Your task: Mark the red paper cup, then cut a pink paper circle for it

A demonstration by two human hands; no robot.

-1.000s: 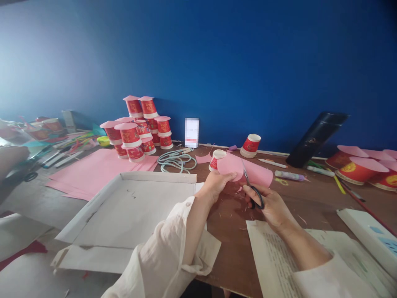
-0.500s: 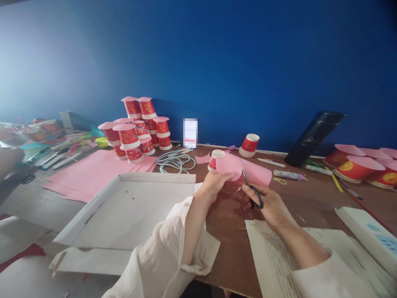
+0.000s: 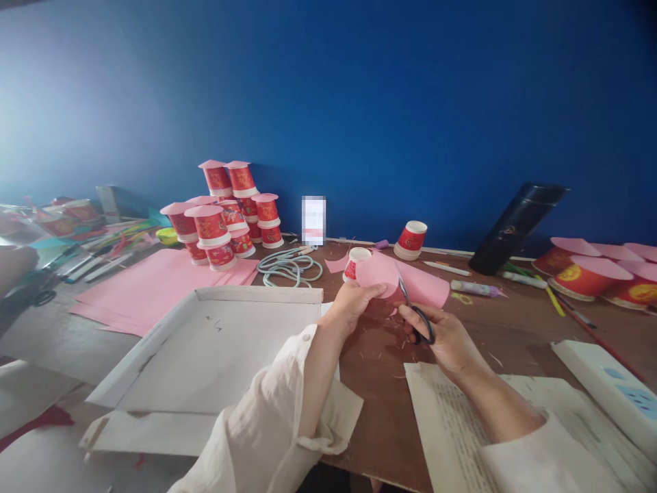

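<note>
My left hand [image 3: 359, 300] grips the near edge of a sheet of pink paper [image 3: 428, 281], thumb on top. The sheet has a rounded part at its left and curls toward the right. In my right hand [image 3: 444, 339] is a pair of scissors [image 3: 423, 324] with black handles, its blades at the paper where the rounded part meets the rest. Some of the right fingers are hidden behind the handles. Just behind my left hand stands a red and white paper cup [image 3: 354, 264], partly covered by the paper.
Stacked red cups [image 3: 214, 224] with pink discs stand left of a coiled cable [image 3: 290, 266]. Pink sheets [image 3: 128, 291] and a white box lid [image 3: 205, 342] lie left. A black flask [image 3: 518, 229], glue stick [image 3: 475, 288], power strip [image 3: 608, 387] and printed papers [image 3: 441, 418] are right.
The scissors' blades look slightly closer together at the paper. Both hands keep nearly the same place, and the whole view has shifted a little.
</note>
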